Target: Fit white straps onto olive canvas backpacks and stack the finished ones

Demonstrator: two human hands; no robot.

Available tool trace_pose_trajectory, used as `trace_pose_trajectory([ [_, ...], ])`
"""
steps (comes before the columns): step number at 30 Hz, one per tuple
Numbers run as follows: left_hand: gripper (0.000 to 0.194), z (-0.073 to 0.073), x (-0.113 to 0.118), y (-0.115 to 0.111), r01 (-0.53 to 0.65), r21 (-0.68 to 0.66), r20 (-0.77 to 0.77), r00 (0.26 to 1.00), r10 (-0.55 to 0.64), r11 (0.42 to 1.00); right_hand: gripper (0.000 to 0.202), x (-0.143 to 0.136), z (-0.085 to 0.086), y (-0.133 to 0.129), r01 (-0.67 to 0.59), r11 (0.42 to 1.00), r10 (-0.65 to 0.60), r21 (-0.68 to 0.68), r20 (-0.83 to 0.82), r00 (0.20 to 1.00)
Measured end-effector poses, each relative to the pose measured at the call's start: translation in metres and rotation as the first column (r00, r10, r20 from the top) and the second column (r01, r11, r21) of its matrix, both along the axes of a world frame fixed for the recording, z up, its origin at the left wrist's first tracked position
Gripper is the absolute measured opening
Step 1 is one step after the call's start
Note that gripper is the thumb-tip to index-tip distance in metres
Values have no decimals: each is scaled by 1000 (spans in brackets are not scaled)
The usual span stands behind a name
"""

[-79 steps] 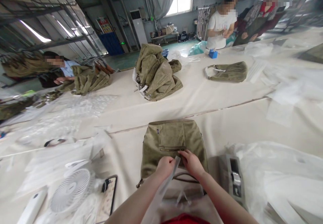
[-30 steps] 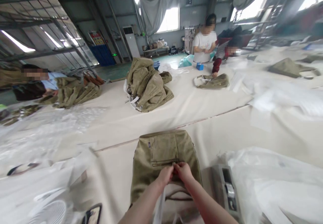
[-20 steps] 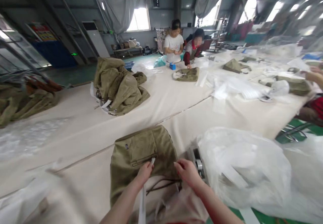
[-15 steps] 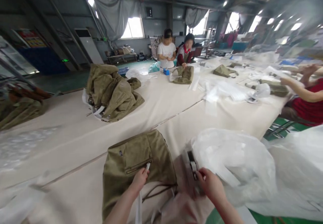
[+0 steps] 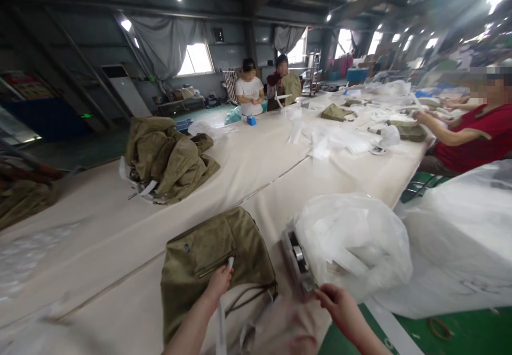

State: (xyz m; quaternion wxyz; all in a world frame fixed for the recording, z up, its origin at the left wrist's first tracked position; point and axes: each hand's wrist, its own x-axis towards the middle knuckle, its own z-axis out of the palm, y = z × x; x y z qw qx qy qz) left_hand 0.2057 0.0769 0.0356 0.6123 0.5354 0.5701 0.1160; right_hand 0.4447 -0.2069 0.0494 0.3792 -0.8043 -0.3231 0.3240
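Note:
An olive-green bag (image 5: 180, 285) with a zipped pocket lies on the table in front of me. My left hand (image 5: 220, 281) is over its lower part, closed on a white strip (image 5: 221, 325); one end pokes out above the fingers near the zip, and the rest hangs down below. To the right stands a tape dispenser (image 5: 296, 261) with a roll in it. My right hand (image 5: 338, 303) is at the dispenser's near end, thumb and fingers pinched together. What they grip is too small to make out. Dark cords (image 5: 248, 297) trail from the bag's lower edge.
A large clear plastic bag (image 5: 356, 237) of white material sits beside the dispenser. Piled olive-green bags (image 5: 168, 158) lie at the far left of the table (image 5: 256, 168). Two people stand across the table, and a person in red (image 5: 460, 147) sits at the right.
My right hand has moved from beside the roll toward the dispenser's near end. My left hand keeps the strip over the bag. Across the table, a person has lifted an olive-green bag.

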Motion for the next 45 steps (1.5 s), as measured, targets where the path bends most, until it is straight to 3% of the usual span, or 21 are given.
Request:
trace_pose_trajectory([
  [3,57,8,0,-3,9,-21,59,998,-8,1000,41,-5,-15,-15,73,997,-76,-39,-70,995],
  [7,50,8,-4,-3,17,-64,88,996,-11,998,44,-1,-31,-20,88,991,-99,-100,-105,990],
  [11,44,1,-7,1,3,-105,95,995,7,995,45,18,-28,-14,-17,977,8,-212,-41,999],
  [14,42,-3,-8,4,1,-138,125,992,16,990,42,32,-29,-12,-116,934,104,-337,-52,993],
  [18,40,-5,-11,3,7,-157,180,984,21,988,24,34,-36,-29,-207,861,228,-464,-11,974],
  [21,41,-5,-13,2,20,-157,198,980,12,987,27,29,-20,-27,-308,802,243,-512,-192,951],
  [23,42,-6,-14,3,33,-141,198,980,-5,989,34,21,5,4,-422,823,316,-379,-313,896],
  [25,43,-7,-14,4,42,-112,180,984,-21,993,41,6,33,59,-461,864,415,-204,-232,880],
  [27,44,-8,-15,5,48,-77,145,989,-36,996,41,-18,49,124,-486,871,469,-75,-175,866],
  [29,42,-9,-14,6,57,-42,105,993,-52,998,38,-47,48,183,-475,880,466,8,-210,860],
  [32,38,-11,-14,7,75,10,35,997,-76,997,31,-87,21,242,-534,844,525,54,-287,801],
  [35,29,-12,-13,9,102,74,-48,994,-99,992,31,-105,-9,266,-604,796,566,-49,-293,770],
  [38,23,-12,-13,13,153,121,-118,983,-139,981,32,-105,-27,276,-618,771,566,-150,-284,774],
  [42,27,-11,-13,16,217,163,-182,965,-187,963,29,-98,-34,278,-609,778,558,-154,-276,783],
  [45,27,-7,-11,17,167,131,-175,974,-143,977,26,-93,-32,272,-632,769,562,-94,-370,739],
])
